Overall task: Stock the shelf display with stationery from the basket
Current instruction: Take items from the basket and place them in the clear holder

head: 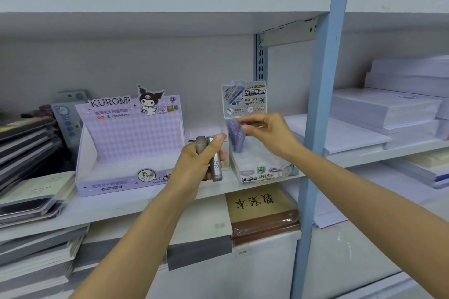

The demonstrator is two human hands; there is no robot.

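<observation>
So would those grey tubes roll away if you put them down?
Probably: the grey tubes look round and smooth, so they could roll on the flat shelf. They seem light, since the left hand grips at least two. They look stiff, not bendy.

Grey lead tubes (215,164) upright in left hand (194,165); purple tubes (236,137) leaning at back of clear display box (263,172).

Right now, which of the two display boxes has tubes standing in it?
The smaller white box on the right, where the right hand grips purple tubes; the lilac Kuromi box shows none.
</observation>
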